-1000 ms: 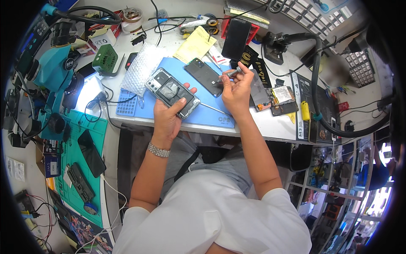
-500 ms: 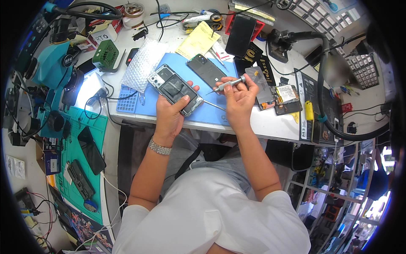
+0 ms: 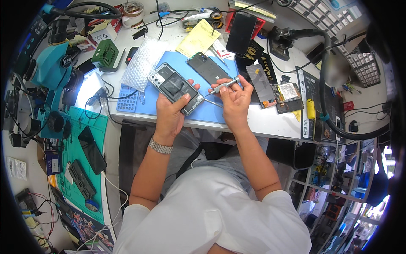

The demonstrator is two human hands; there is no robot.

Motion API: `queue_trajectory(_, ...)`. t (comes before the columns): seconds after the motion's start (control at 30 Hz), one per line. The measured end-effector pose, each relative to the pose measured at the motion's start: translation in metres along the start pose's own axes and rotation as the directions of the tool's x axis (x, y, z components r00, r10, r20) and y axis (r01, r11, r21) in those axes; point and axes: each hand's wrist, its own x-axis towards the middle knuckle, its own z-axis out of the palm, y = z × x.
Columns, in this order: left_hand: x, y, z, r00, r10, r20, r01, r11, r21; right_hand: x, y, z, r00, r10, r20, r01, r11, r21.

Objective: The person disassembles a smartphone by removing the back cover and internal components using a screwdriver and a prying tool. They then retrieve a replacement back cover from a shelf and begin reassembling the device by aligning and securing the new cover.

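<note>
My left hand (image 3: 172, 111) is wrapped around a phone with its back off (image 3: 171, 82), the dark inner parts and camera cluster facing up. Between the fingertips of my right hand (image 3: 235, 103) is a slim silver screwdriver (image 3: 224, 86), tilted so that its thin tip points down-left. That tip is close to the phone's lower right edge; whether it touches cannot be made out. Beyond the hands, a dark grey phone back cover (image 3: 208, 67) lies on the blue mat (image 3: 203, 113). A thin metal tool (image 3: 216, 104) rests on the mat between my hands.
Bubble wrap (image 3: 144, 63) and a yellow paper (image 3: 198, 39) lie behind the phone. To the right are a phone screen (image 3: 259, 80) and an opened phone with its battery (image 3: 288, 95). A teal microscope (image 3: 53, 67) stands left, above a green mat (image 3: 91, 120) with phones on it.
My right hand has shifted slightly left, bringing the screwdriver's tip nearer the phone's lower right edge. My left hand and the phone have stayed nearly still.
</note>
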Motion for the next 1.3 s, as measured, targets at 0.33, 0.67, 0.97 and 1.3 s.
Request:
queue_trajectory(0.33,0.001,-0.001,-0.001,1.000,0.004,0.000,-0.004,1.000,0.009,0.000,0.004,0.000,1.000,-0.018,-0.018,0.018,0.999,-0.050)
queue_trajectory(0.67,0.002,-0.003,-0.003,1.000,0.004,0.002,-0.004,1.000,0.004,-0.009,0.006,0.005,0.939,-0.320,0.131,0.341,0.918,-0.204)
queue_trajectory(0.97,0.001,-0.004,-0.004,1.000,0.008,0.007,-0.008,1.000,0.001,-0.005,-0.014,0.003,0.814,-0.522,0.255,0.580,0.707,-0.404)
queue_trajectory(1.3,-0.001,-0.003,-0.003,1.000,0.015,0.003,-0.015,1.000,0.010,-0.003,-0.028,0.007,0.804,-0.513,0.300,0.585,0.596,-0.551)
